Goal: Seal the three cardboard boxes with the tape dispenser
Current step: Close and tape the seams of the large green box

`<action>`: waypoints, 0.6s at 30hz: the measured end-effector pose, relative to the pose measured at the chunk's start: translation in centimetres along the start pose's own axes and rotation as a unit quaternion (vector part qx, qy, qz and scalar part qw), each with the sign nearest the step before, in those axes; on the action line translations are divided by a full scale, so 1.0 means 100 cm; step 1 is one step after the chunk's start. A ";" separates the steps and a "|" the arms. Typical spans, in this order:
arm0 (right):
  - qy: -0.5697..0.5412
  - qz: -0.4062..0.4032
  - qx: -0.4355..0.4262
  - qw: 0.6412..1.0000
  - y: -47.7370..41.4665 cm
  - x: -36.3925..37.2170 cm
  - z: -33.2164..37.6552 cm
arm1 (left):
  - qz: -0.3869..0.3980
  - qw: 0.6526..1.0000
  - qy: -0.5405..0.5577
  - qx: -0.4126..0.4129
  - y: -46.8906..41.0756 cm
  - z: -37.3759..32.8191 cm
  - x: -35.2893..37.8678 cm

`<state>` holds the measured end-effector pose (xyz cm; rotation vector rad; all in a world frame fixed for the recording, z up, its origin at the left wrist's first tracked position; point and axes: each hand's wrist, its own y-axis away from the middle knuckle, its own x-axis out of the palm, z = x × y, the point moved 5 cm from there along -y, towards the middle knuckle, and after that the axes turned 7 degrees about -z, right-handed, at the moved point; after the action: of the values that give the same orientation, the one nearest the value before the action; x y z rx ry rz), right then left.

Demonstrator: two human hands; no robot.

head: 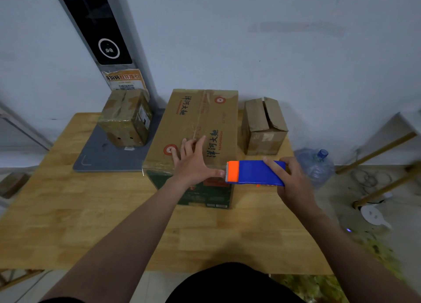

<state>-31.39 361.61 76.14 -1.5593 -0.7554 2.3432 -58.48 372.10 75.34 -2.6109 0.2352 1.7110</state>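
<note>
Three cardboard boxes stand on the wooden table (68, 223). The large printed box (205, 120) is in the middle, its flaps down. A small taped box (126, 118) stands to its left. Right of it, a small box (262, 125) has its top flaps partly up. My left hand (193, 161) lies flat, fingers spread, on the near end of the large box's top. My right hand (293, 179) holds a blue tape dispenser with an orange tip (252, 172) at the box's near right corner, the toothed tip next to my left thumb.
A grey pad (100, 156) lies under the left box. A tall black and grey device (98, 29) leans at the wall behind. On the floor to the right are a water bottle (316, 166), wooden legs (376, 156) and a white round object (373, 216).
</note>
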 end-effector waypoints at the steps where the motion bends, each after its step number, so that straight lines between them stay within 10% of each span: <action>1: 0.003 0.000 -0.007 1.000 -0.001 -0.001 -0.001 | 0.000 1.000 -0.004 -0.001 0.000 0.001 -0.001; 18: 0.007 0.009 0.008 1.000 0.007 -0.007 -0.032 | -0.009 0.998 0.000 0.056 0.002 -0.009 -0.003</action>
<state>-28.13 361.67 75.35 -1.5801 -0.7203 2.3430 -57.82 371.84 75.94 -2.5260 0.2967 1.6418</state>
